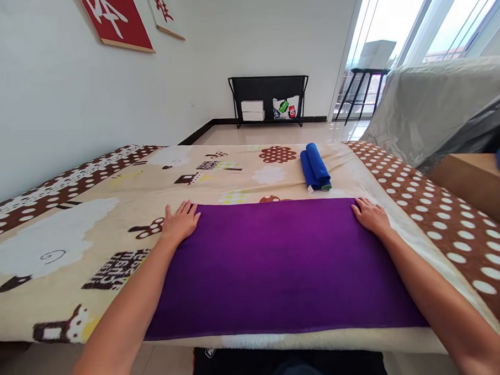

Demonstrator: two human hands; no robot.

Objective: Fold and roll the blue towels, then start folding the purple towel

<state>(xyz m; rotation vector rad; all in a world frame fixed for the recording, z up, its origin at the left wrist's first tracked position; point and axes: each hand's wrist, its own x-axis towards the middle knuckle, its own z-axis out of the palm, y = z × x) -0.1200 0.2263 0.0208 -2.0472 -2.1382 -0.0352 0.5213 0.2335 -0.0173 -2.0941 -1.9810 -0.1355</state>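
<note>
A purple towel (278,263) lies spread flat on a patterned blanket (250,182), its near edge close to the front of the bed. At the towel's far left corner rests my left hand (180,222), open, palm down with fingers stretched out. My right hand (371,215) lies open on the far right corner, its fingers flat on the cloth. Neither hand is closed around the fabric. Beyond the towel, nearer my right hand, is a rolled blue towel (314,167) with a small white tag.
A cardboard box (473,183) with something blue on it stands to the right of the bed. Behind it is a large grey-covered object (445,101). A black rack (269,90) holding white boxes stands at the far wall, and a black stool (364,86) near the window.
</note>
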